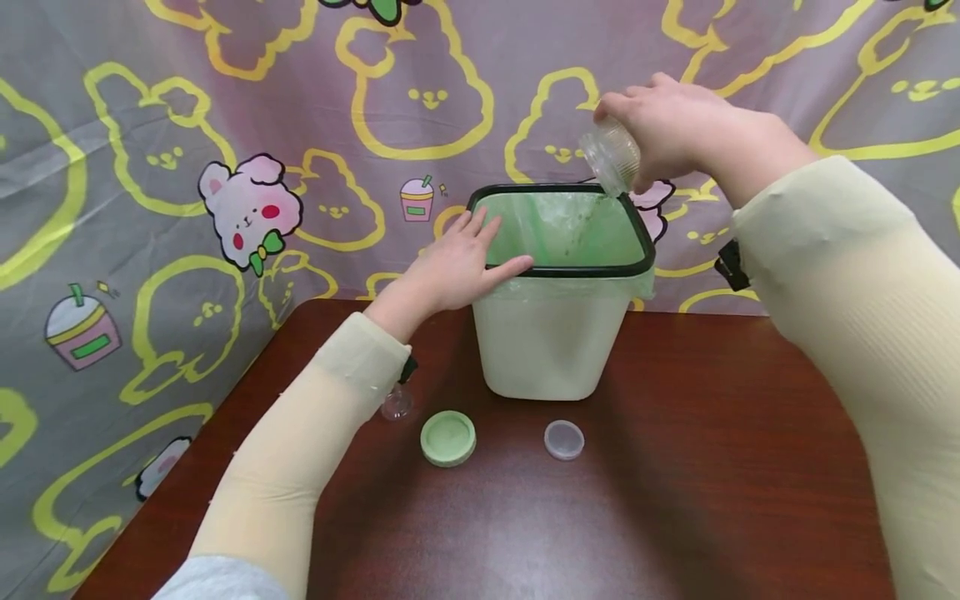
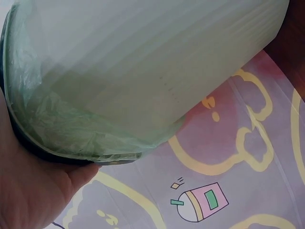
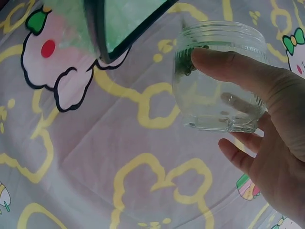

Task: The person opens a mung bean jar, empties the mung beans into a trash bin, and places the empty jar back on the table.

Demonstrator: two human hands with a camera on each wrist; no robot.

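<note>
My right hand (image 1: 675,125) grips a clear ribbed jar (image 1: 617,157) above the bin's right rear corner, its mouth tipped down to the left. Dark green bits (image 3: 187,64) cling inside the jar, and small dark specks show below its mouth against the bin liner (image 1: 525,225). On the left side of the white bin (image 1: 551,342), my left hand (image 1: 459,262) rests with fairly straight, spread fingers on the black rim (image 1: 562,272). The left wrist view shows that hand (image 2: 43,191) against the rim and the light green plastic bag folded over it.
A round green lid (image 1: 447,438) and a small translucent lid (image 1: 564,440) lie on the brown table (image 1: 720,467) before the bin. A small clear object (image 1: 397,405) sits partly behind the left wrist. Patterned cloth (image 1: 427,92) hangs behind and to the left.
</note>
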